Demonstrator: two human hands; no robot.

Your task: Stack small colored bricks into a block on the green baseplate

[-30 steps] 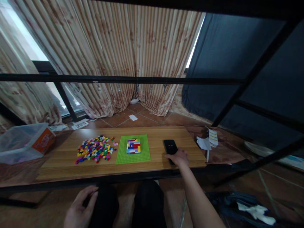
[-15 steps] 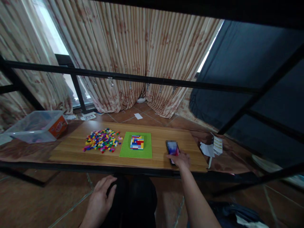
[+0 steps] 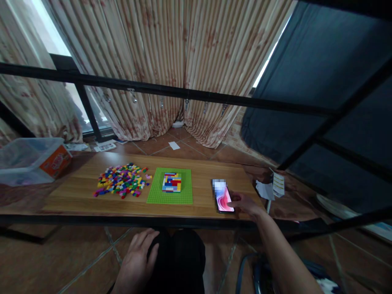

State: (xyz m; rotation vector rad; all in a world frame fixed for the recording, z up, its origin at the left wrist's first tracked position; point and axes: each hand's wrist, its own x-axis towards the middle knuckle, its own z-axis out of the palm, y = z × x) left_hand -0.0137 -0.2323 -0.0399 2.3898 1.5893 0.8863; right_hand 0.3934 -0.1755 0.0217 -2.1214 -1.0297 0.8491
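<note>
A smartphone (image 3: 224, 197) with a lit pink and blue screen lies flat on the wooden board. At its right edge is my right hand (image 3: 245, 204), thumb over the lower screen and the other fingers stretched along the side; nothing is lifted. My left hand (image 3: 139, 253) rests on my left knee, fingers spread and holding nothing. Left of the phone, a green baseplate (image 3: 186, 196) bears a low block of multicoloured toy bricks (image 3: 172, 182). Farther left a pile of loose small bricks (image 3: 122, 181) is spread over the board.
A clear plastic bin (image 3: 24, 161) with an orange label stands at the far left. Crumpled papers (image 3: 269, 188) lie beyond the board's right end. A black metal bar (image 3: 171, 93) crosses behind the board, before patterned curtains (image 3: 147, 49).
My right hand has shifted from over the phone's lower part to its right edge, uncovering more of the now brighter screen. My left hand stays on the knee. The view has turned slightly.
</note>
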